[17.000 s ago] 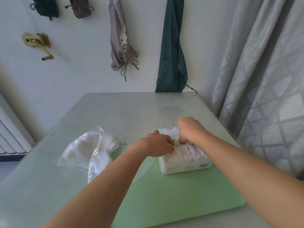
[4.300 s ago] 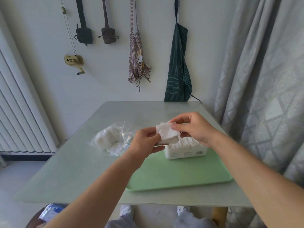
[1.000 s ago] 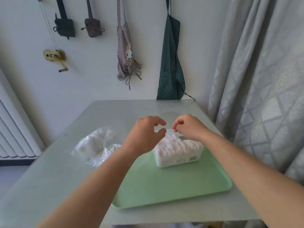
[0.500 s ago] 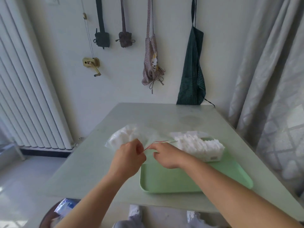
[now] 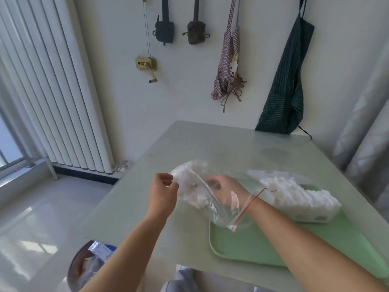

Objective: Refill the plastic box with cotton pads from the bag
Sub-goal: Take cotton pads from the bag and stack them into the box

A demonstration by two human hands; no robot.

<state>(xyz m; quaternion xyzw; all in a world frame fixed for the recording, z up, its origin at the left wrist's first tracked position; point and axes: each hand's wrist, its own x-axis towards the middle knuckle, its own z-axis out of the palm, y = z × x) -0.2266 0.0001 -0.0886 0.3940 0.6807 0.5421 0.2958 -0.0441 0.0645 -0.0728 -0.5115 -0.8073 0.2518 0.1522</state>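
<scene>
— Where is the box being filled?

— The white translucent plastic box [image 5: 311,216] stands on the pale green plastic tray [image 5: 252,247], along the tray's far edge toward its right end. White cotton pads [image 5: 282,186] are heaped in it above the rim.

— And the bag?

— The clear plastic bag with a red zip strip [image 5: 212,207] lies across the tray's far left corner. Most of it reaches left of the tray, over the grey-green tabletop [image 5: 210,144]. A clump of pads [image 5: 189,186] shows inside it, left of the tray.

— The hands?

— The left hand [image 5: 163,192] is just left of the tray, fingers curled, thumb and forefinger pinching the edge of the bag's mouth. The right hand [image 5: 223,186] is inside the bag beyond the tray's far left corner, wrist at the opening. Through the plastic its fingers look bent toward the clump, but I cannot tell whether they have hold of any pads.
</scene>
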